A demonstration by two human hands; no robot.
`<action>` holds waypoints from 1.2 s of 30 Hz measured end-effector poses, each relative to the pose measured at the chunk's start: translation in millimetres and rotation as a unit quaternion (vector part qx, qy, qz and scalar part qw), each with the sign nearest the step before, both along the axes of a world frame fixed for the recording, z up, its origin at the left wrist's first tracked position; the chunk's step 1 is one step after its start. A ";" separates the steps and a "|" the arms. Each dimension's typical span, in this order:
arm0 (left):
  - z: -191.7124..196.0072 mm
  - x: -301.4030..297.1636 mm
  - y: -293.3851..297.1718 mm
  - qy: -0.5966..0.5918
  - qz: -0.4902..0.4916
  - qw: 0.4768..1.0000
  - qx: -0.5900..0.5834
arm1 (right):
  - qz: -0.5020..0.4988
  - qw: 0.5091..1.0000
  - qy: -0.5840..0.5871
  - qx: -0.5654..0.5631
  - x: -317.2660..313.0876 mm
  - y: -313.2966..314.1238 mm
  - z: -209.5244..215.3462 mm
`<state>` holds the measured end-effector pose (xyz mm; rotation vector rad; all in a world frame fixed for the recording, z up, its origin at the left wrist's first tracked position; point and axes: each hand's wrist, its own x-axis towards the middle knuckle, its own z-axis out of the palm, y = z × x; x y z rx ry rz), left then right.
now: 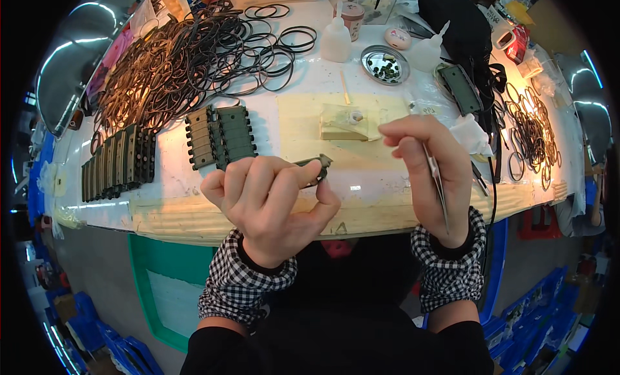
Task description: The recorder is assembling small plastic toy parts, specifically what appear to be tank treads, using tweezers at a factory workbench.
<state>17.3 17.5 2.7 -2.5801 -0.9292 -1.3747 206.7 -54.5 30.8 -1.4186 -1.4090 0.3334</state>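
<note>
Olive plastic part (314,167), long axis level, pinched in left hand (268,204); right hand (429,172), gripping tweezers (437,181), poised just right of it.

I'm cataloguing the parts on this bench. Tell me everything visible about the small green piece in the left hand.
The small green piece is a dark olive, seemingly plastic part, elongated, with a notched outer end. The left hand pinches it between thumb and fingers, raised above the table's front edge, roughly level and pointing toward the right hand. Most of it is hidden by the fingers.
</note>
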 end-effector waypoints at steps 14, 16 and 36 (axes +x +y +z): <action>-4.1 1.3 10.7 -0.029 0.013 0.999 -0.031 | -0.079 0.959 -0.256 0.086 4.9 35.5 -15.8; -3.2 0.9 10.3 -0.032 0.008 0.999 -0.032 | -0.076 0.957 -0.266 0.083 3.5 37.7 -12.0; -4.4 -1.0 9.7 -0.042 -0.012 0.998 -0.038 | 0.108 0.985 0.122 -0.055 -15.7 23.7 7.0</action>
